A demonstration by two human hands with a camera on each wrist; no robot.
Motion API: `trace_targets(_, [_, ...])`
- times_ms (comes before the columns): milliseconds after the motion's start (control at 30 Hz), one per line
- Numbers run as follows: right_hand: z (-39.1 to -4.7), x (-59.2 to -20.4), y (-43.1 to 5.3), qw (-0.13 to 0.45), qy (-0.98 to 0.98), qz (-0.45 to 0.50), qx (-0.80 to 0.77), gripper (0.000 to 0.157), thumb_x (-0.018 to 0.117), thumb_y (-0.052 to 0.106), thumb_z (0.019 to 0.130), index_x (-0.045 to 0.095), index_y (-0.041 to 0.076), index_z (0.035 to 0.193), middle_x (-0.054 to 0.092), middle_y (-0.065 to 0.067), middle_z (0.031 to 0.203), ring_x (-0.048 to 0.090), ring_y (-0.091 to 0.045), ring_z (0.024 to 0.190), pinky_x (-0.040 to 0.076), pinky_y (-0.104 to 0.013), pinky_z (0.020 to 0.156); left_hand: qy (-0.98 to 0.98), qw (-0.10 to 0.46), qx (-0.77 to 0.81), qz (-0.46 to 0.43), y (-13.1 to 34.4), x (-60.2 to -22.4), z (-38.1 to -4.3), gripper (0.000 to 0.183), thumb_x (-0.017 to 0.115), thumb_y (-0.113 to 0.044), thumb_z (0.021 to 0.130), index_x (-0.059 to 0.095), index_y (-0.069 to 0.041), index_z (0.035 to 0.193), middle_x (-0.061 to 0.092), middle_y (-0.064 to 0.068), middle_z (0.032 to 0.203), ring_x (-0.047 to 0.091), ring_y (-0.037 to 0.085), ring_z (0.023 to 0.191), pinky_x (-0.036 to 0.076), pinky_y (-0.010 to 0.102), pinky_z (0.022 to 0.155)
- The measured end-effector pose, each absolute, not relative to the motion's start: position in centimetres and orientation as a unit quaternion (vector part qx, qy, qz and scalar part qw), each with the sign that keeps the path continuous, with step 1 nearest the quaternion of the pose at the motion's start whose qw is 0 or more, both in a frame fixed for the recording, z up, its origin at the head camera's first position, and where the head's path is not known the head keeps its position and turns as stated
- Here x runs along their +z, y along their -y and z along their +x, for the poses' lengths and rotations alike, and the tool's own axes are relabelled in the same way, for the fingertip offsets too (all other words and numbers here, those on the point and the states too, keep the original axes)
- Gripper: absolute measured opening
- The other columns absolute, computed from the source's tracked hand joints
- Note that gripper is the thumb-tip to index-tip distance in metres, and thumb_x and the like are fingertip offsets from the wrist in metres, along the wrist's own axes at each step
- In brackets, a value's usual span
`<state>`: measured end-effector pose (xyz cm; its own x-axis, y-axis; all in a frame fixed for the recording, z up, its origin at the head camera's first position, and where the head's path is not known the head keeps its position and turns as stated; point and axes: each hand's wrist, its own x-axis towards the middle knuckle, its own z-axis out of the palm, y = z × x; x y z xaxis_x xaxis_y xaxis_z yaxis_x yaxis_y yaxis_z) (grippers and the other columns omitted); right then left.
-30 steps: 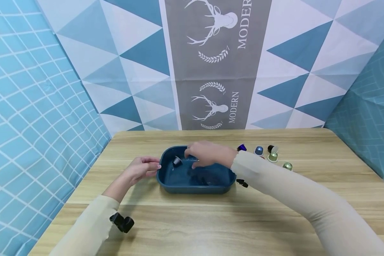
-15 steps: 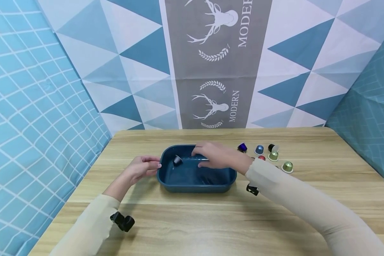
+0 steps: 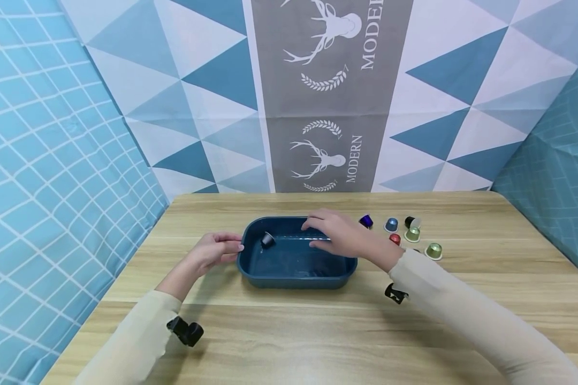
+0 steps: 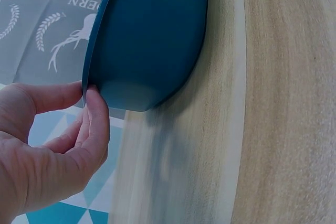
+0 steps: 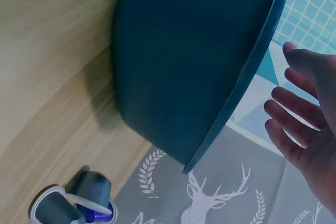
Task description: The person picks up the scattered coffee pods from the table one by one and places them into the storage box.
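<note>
A dark blue plastic tub [image 3: 296, 283] with rounded corners stands on the table. One dark coffee capsule [image 3: 267, 240] lies tipped on its side at the left inside it. My left hand [image 3: 217, 249] pinches the tub's left rim between thumb and fingers, as the left wrist view confirms with the tub wall [image 4: 152, 40] beside the hand [image 4: 58, 145]. Over the right part of the tub hovers my right hand [image 3: 339, 235]. In the right wrist view that hand [image 5: 310, 108] has spread, relaxed fingers, apart from the rim and holding nothing.
Several coffee capsules stand or lie right of the tub: a dark blue one [image 3: 366, 221], a lighter blue one [image 3: 391, 225], a black one [image 3: 410, 222], a red one [image 3: 395, 239] and two green ones [image 3: 412, 234]. The wooden table [image 3: 289, 337] meets a patterned cloth wall behind.
My right hand has drawn back to the right across the tub, uncovering the red capsule and others behind the arm. The left hand keeps its place on the rim.
</note>
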<state>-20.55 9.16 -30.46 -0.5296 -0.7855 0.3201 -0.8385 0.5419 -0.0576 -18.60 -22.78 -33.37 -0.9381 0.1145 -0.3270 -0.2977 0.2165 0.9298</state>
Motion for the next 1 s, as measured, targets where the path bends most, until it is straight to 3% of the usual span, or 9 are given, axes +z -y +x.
trace_targets(333, [-20.1,-30.9,-11.2,0.193,0.848,0.483,0.104,0.031,0.075,0.024,0.084,0.066,0.010,0.111,0.063,-0.003,0.105,0.060,-0.016,0.095,0.055,-0.031,0.086,-0.759,0.161,0.629,-0.045,22.9,-33.7,-18.7,0.046,0.060,-0.003,0.091,0.045,0.013,0.131,0.063,0.002,0.100,0.063,0.002,0.084,0.057,0.018,0.077])
trace_targets(600, [-19.7,-31.3,-13.3,0.201,0.857,0.463,0.106,0.032,0.075,0.024,0.084,0.066,0.010,0.111,0.064,-0.003,0.105,0.063,-0.015,0.096,0.056,-0.032,0.085,-0.765,0.163,0.621,-0.046,22.8,-33.8,-18.8,0.047,0.062,-0.005,0.091,0.046,0.012,0.132,0.063,0.005,0.106,0.063,0.003,0.085,0.057,0.021,0.080])
trace_targets(833, [-19.5,-31.2,-15.2,0.218,0.861,0.447,0.103,0.035,0.079,0.022,0.080,0.066,0.008,0.109,0.065,-0.005,0.103,0.062,-0.015,0.083,0.055,-0.028,0.072,-0.766,0.162,0.621,-0.043,22.8,-33.8,-18.8,0.047,0.061,-0.005,0.092,0.045,0.012,0.133,0.062,0.005,0.107,0.063,0.004,0.087,0.057,0.020,0.080])
trace_targets(1000, [-19.7,-31.4,-16.3,0.225,0.865,0.436,0.109,0.036,0.080,0.021,0.078,0.066,0.007,0.108,0.066,-0.005,0.103,0.061,-0.012,0.082,0.056,-0.028,0.071,-0.765,0.162,0.622,-0.044,22.9,-33.7,-18.6,0.047,0.061,-0.006,0.092,0.045,0.012,0.133,0.062,0.004,0.105,0.063,0.003,0.086,0.057,0.019,0.079])
